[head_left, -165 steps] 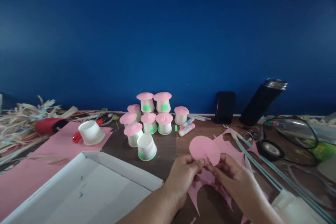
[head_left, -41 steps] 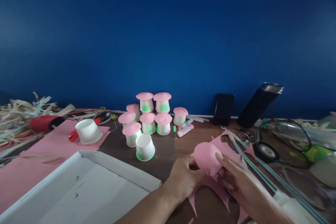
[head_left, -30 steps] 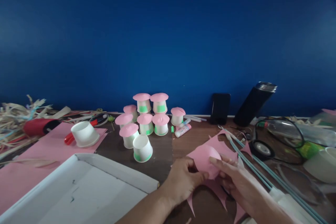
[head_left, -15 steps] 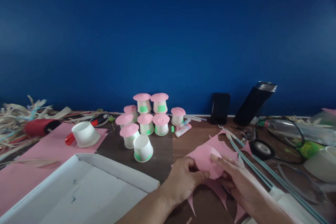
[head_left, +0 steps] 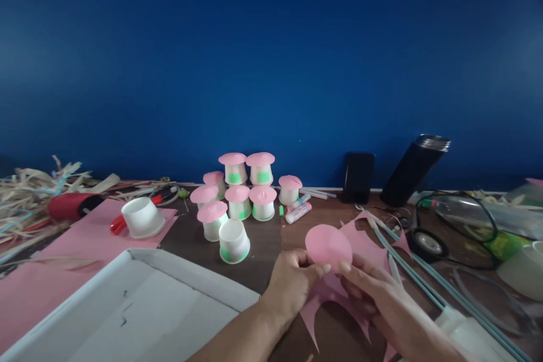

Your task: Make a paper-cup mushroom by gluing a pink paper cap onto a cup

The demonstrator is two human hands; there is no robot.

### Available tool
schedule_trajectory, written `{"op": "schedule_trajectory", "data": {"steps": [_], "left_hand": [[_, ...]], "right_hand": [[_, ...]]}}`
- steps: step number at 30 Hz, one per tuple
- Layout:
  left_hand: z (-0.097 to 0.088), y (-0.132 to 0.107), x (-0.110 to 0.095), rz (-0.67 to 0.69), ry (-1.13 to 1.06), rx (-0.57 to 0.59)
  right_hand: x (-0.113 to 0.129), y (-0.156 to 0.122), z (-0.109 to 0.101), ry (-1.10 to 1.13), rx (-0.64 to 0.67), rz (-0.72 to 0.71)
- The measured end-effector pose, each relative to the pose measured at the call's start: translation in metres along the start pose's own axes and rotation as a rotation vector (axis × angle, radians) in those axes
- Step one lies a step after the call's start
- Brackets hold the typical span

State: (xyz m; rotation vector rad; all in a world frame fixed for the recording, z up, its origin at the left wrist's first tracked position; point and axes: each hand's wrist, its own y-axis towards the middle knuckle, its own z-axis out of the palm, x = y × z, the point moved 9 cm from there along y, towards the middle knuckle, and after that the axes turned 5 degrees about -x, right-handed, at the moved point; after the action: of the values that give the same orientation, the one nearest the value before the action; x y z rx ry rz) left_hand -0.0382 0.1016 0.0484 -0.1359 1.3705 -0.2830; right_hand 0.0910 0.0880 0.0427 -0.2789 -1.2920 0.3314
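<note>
A pink paper disc is held up between both hands, above pink paper scraps with curved cut-outs. My left hand pinches its lower left edge between thumb and finger. At the lower right edge, my right hand grips the same disc, thumb in front. Left of the hands stands an upturned white paper cup with a green band and no pink top. Behind it, several white cups with pink paper tops are grouped, two of them stacked higher. A glue stick lies close by.
A white box lid fills the lower left. Another white cup sits on pink paper. A dark phone and a black flask lean on the blue wall. Cables and a clear bottle clutter the right.
The pink disc has been raised and turned upright, with both hands now at its lower edge. Before, it lay tilted over the scraps. The view has shifted slightly.
</note>
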Motion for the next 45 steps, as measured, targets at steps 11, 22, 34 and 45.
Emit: {"op": "schedule_trajectory", "data": {"steps": [11,22,34,45], "left_hand": [[-0.010,-0.001,-0.020,0.220,0.309,-0.106],[-0.009,-0.002,-0.017,0.148,0.303,-0.089],[0.002,-0.003,-0.004,0.039,0.074,0.047],[0.002,0.000,0.004,0.016,0.082,0.051]], "right_hand": [[-0.007,0.000,0.010,-0.011,0.114,-0.017],[-0.004,0.002,0.001,-0.112,0.003,-0.041],[-0.002,0.007,-0.008,-0.156,-0.066,-0.071],[-0.006,0.010,-0.013,-0.162,-0.073,-0.070]]}}
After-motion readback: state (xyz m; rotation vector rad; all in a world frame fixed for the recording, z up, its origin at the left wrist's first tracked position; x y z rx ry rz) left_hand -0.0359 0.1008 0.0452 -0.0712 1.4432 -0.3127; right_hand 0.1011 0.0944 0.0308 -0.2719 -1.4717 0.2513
